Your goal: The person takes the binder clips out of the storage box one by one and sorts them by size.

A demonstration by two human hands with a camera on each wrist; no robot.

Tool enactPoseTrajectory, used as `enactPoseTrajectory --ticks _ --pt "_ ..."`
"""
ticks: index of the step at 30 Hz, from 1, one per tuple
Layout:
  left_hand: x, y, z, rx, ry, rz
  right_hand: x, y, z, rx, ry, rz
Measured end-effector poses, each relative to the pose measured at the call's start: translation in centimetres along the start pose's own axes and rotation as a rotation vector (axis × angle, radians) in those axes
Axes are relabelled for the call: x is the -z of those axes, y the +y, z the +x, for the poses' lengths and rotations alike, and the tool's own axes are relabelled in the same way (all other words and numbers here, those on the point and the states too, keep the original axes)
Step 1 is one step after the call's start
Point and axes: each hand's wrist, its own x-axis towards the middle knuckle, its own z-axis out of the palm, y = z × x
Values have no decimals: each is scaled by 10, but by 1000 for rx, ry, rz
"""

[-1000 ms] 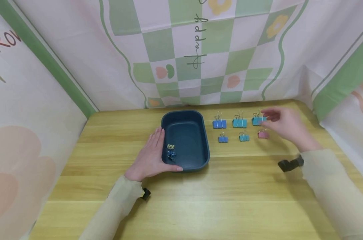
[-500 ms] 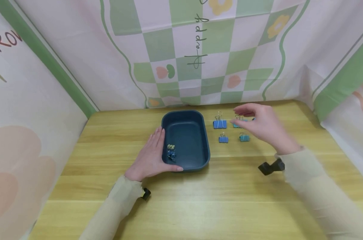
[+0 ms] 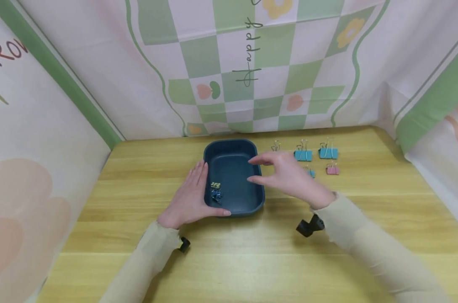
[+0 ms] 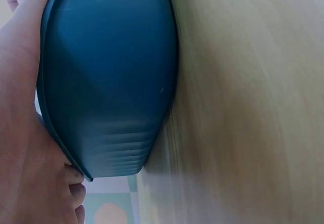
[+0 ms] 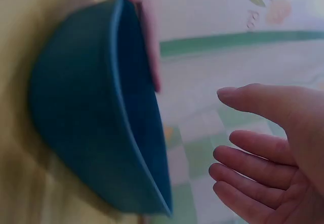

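Observation:
A dark blue rectangular bin [image 3: 234,179] sits on the table, its wall [image 4: 111,77] filling much of the left wrist view. My left hand [image 3: 187,198] rests along the bin's left side, fingers straight on the far part and thumb over the near rim. Inside, at the lower left, lie a small yellow binder clip [image 3: 215,185] and dark blue ones [image 3: 216,195]. Above the bin's right rim is my right hand [image 3: 289,176]. In the right wrist view its thumb and fingers [image 5: 253,169] are spread apart with nothing between them.
Right of the bin stand two larger teal binder clips [image 3: 303,155], a small pink clip [image 3: 332,169] and a small teal clip [image 3: 311,173], partly covered. Wire handles [image 3: 276,145] of another clip show behind the right hand. A patterned curtain [image 3: 251,63] backs the table.
My right hand has moved left from beside the rightmost clips to the bin's right rim, uncovering those clips and covering the blue ones. The left hand and the bin have stayed put.

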Motion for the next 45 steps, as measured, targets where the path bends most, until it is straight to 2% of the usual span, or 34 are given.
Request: enactPoseTrajectory --ticks 9,13,21,29,35,45 --pt "1 0 0 -8 -2 -10 -43 -15 11 49 -139 -29" --pt "2 0 -1 -22 3 -21 -61 -18 17 47 -208 -52" --pt "1 -1 -1 -33 14 -7 -86 -17 28 12 -235 -63" --pt "1 -1 -2 -41 15 -6 -101 -17 29 -81 -271 -114" --pt "2 -2 -2 -42 15 -9 -105 -17 32 -80 -254 -150" --pt "1 -2 -1 -49 19 2 -107 -16 35 -76 -269 -193"
